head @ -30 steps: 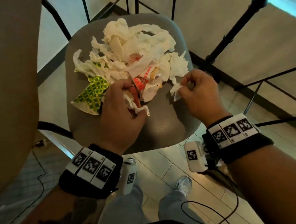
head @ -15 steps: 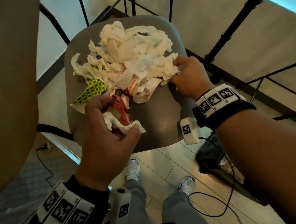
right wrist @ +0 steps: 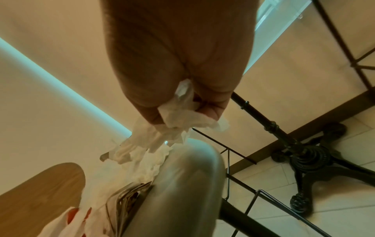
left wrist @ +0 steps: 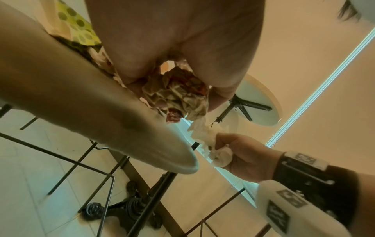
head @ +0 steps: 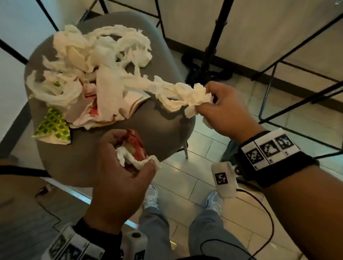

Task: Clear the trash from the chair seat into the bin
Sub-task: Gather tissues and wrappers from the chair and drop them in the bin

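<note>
White tissue (head: 184,95) in right hand (head: 225,111); no legible writing.

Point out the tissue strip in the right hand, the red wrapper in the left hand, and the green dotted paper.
tissue strip (head: 192,96), head view, bunched end by the fingers
red wrapper (head: 136,144), head view, crumpled red middle
green dotted paper (head: 53,125), head view, dotted face
</note>
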`<state>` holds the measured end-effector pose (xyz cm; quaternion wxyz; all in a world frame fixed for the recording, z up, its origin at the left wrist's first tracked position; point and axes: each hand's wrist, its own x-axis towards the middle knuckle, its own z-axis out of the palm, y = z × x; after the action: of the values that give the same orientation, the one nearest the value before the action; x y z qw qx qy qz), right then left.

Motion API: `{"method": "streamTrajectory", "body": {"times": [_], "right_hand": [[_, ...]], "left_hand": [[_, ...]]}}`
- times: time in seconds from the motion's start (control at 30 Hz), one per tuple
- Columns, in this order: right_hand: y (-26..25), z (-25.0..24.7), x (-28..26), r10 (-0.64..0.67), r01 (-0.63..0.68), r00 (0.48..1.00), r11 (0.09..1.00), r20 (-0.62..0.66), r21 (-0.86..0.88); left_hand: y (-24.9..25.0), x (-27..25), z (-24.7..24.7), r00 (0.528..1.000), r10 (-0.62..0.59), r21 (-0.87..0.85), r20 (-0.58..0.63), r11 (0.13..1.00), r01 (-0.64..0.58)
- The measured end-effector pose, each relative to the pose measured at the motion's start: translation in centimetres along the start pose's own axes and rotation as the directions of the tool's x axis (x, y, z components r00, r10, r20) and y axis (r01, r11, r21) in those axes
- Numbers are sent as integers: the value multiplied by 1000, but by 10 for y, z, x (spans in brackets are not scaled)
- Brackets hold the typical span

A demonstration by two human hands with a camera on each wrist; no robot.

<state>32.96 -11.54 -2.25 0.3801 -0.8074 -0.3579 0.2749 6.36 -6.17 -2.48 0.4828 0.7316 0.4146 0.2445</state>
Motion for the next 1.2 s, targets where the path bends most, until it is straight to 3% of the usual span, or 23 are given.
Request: {"method": "streamTrajectory", "body": {"times": [0.2,0.4,0.5,0.6,0.77,1.0,1.2], "right_hand": [[37,-40,-33,120,-119,993,990,-13,77],[107,-106,-98,250,-225,951,963,-183,148],[151,-138,-135,323,-286,910,943,-260,168],[204,-161,-170,449,-394,838,891,-310,224],[330,-173,-207,654,-612,662,753,-365,240],[496,-148,-201,845,-840,498,526,-192,135],[593,-125,-173,937,-901,349,343,-24,267]], "left_hand": [[8,1,25,997,38,37,73,998,-41],[22,4,82,971,67,31,229,997,-76],[28,-1,125,932,41,48,359,997,-62],[22,-4,182,871,-33,133,491,990,-38],[-19,3,313,747,-194,255,635,966,35],[-78,2,508,610,-336,357,717,929,92],[-127,-9,603,565,-414,471,713,881,52]]}}
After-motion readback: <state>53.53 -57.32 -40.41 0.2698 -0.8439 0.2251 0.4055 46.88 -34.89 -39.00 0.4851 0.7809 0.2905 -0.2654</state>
